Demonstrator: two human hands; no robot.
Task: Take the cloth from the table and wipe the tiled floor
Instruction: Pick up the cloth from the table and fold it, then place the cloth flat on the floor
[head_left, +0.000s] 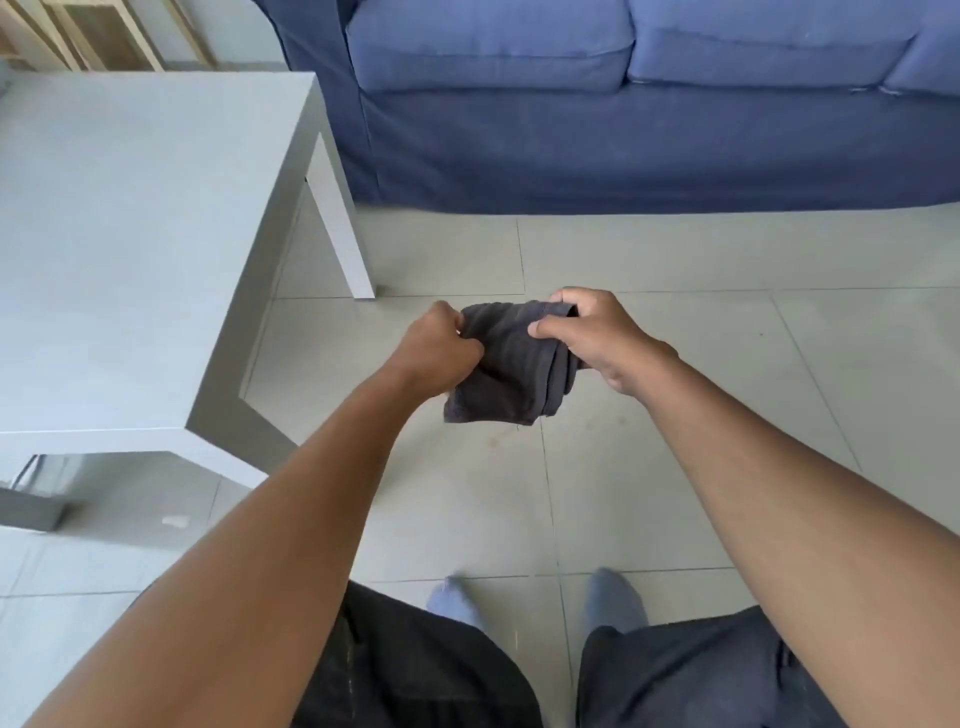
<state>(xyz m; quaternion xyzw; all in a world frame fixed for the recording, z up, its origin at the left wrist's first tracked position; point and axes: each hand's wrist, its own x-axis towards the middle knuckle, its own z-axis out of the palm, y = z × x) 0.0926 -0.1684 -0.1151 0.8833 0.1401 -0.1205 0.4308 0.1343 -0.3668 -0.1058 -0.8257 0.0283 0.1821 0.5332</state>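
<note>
Both hands are holding the dark grey cloth (511, 364) in the air above the tiled floor (675, 415), well clear of the grey table (130, 234) at left. The left hand (434, 353) is gripping the cloth's left edge in a closed fist. The right hand (597, 338) is pinching the right side, thumb on the near face and fingers curled over the top edge. The cloth is hanging folded, its lower corner drooping toward the near side. A blue sofa (623, 130) is sitting on the far side. Two feet in blue socks (615, 597) are standing on the tiles, near edge of view.
</note>
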